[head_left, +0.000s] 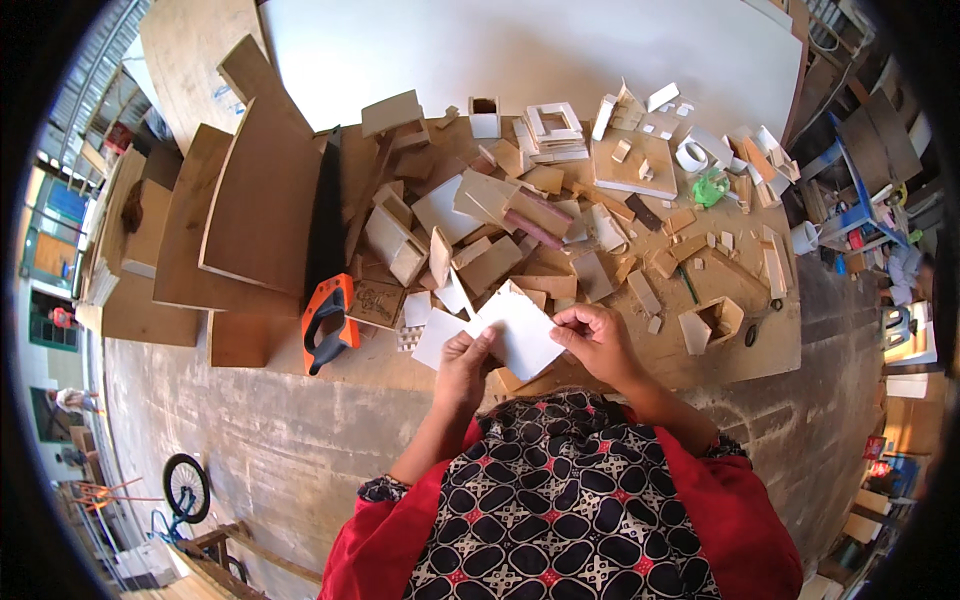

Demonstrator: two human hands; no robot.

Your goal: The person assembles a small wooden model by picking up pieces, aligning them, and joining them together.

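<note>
Close to the table's near edge, a white, thin, square-cornered piece of board [525,335] is held up between both my hands. One edge of it looks rough and torn. My left hand [464,368] pinches its left side, thumb on top. My right hand [598,342] grips its right corner between thumb and fingers. Beside my left hand lie another flat white piece [434,338] and a narrow white strip [455,296]; whether my fingers touch the strip I cannot tell. A handsaw with an orange and black handle [332,325] stands on the left, its dark blade pointing away.
Wood offcuts [490,262] are heaped across the wooden table [745,345]. Tall curved brown panels [255,200] stand at the left. A white-topped block [634,165], a tape roll [691,155] and an open wooden box [711,325] are at the right. A large white sheet [540,50] lies behind.
</note>
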